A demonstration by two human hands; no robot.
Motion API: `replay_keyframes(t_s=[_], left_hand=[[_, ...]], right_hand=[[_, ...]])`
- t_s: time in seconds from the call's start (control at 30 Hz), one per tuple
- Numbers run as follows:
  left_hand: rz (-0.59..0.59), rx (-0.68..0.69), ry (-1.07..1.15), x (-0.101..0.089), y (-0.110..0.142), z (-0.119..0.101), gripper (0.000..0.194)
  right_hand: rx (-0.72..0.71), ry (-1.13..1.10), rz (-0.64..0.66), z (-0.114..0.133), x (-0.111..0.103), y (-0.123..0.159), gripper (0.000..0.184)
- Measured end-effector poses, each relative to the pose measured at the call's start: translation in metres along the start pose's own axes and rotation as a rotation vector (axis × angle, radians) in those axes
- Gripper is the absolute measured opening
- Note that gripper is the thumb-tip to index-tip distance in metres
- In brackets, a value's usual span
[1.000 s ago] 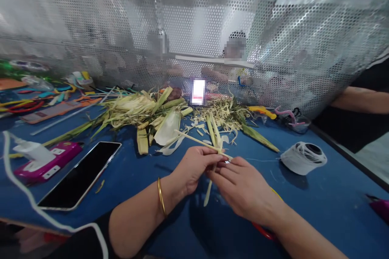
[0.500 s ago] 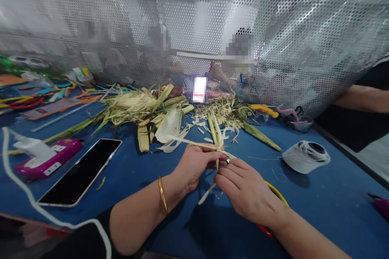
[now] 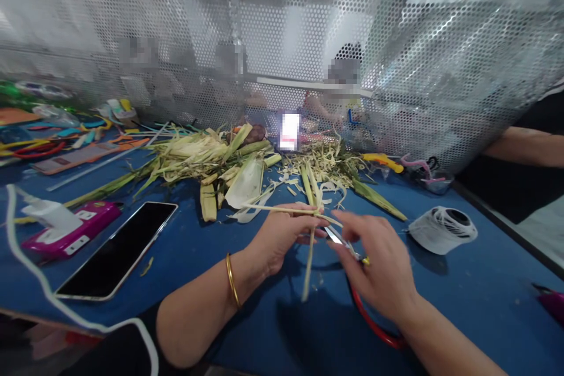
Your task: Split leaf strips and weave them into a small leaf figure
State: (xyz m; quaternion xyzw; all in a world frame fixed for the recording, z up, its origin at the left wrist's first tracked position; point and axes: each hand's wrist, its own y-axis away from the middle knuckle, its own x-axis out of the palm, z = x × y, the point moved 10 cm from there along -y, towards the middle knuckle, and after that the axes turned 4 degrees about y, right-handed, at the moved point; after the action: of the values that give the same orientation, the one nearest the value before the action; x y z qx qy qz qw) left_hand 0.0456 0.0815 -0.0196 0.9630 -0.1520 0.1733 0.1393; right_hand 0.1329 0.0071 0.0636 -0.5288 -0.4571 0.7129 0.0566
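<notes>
Husk strips [image 3: 318, 212] cross one another just left of the spool [image 3: 443, 230], raised above the worktop [image 3: 489, 294]. The left hand [image 3: 282, 241], farther left of the spool, has its grip closed, thumb and fingers pinching the strips near the crossing; probably this stops them slipping apart while their ends stick out free. One end hangs down towards the person. The right hand [image 3: 379, 267], nearest the spool, has thumb and forefinger partly parted by the strips' near end, around the scissors [image 3: 336, 237]; blur hides whether its grip has hold of either. Having the blades so near the strips seems handy for trimming. The husk pile [image 3: 189, 155] lies beyond and well left of the spool, likely within reach yet behind the working spot. The phone [image 3: 117, 249], far left of the spool, seems out of the way.
</notes>
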Motion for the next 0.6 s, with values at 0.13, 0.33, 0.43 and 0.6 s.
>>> replay_keyframes(t_s=[0.13,0.33,0.43,0.6], left_hand=[[-0.015,-0.005,-0.016,-0.002,-0.001,0.001,0.022],[-0.143,0.056,-0.082,-0.014,-0.004,0.002,0.009],[-0.155,0.049,-0.09,-0.015,-0.006,0.002,0.008],[-0.049,-0.067,-0.048,-0.007,-0.005,0.01,0.022]], right_hand=[[0.282,-0.044,0.114,-0.038,0.021,0.007,0.022],[0.264,-0.176,0.21,-0.03,0.039,0.01,0.035],[0.15,-0.175,0.193,-0.017,0.035,0.007,0.034],[0.42,-0.317,0.149,-0.049,0.032,0.012,0.033]])
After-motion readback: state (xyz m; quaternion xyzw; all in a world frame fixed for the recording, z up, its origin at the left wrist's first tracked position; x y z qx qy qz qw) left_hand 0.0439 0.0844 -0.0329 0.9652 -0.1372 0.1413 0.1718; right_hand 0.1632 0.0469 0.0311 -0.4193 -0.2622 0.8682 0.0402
